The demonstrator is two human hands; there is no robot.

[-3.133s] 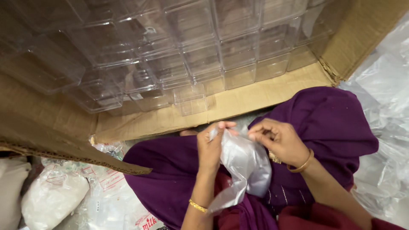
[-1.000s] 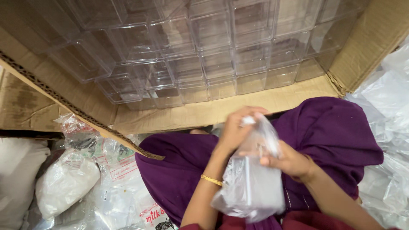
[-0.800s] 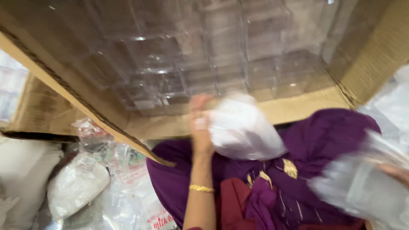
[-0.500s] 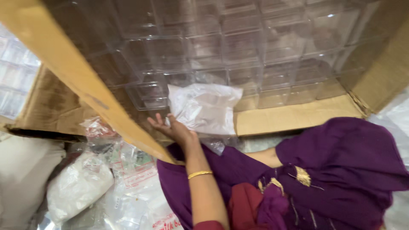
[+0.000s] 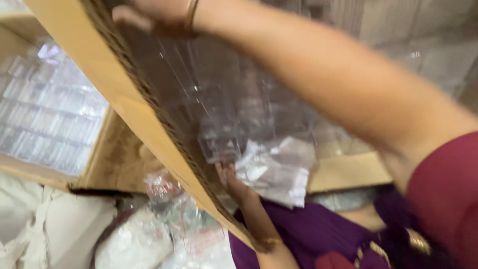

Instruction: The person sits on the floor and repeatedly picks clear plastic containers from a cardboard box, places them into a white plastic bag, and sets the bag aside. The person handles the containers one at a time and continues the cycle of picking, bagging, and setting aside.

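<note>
Left hand: the left hand (image 5: 234, 180) sits low at about 6 o'clock, just under the cardboard flap (image 5: 149, 124); fingers loosely spread and turned up, touching the near edge of the crumpled plastic bag (image 5: 276, 172). Whether they pinch it or only rest against it cannot be told, since the view is blurred.
Right hand: the right hand (image 5: 154, 14) is at 11 o'clock, at the top edge of the view, with its forearm sweeping across from 3 o'clock. Its fingers curl over the upper edge of the flap and appear to grip it.
Plastic bag: whitish and clear, wrinkled, lying at the centre toward 6 o'clock, on the front lip of the carton (image 5: 348, 172), just right of the left hand.
Clear boxes: stacked transparent plastic boxes (image 5: 234, 114) fill the carton behind the bag, from the centre up to 12 o'clock.
Second carton: at 9 o'clock another open cardboard box (image 5: 112, 159) holds rows of small clear cases (image 5: 47, 119).
Floor clutter: white sacks (image 5: 50, 234) and loose clear wrappers (image 5: 174, 219) lie at 7 to 8 o'clock.
Clothing: purple cloth (image 5: 318, 234) at 5 o'clock; dark red sleeve (image 5: 448, 189) at 4 o'clock; a gold bangle (image 5: 271, 241) on the left wrist.
</note>
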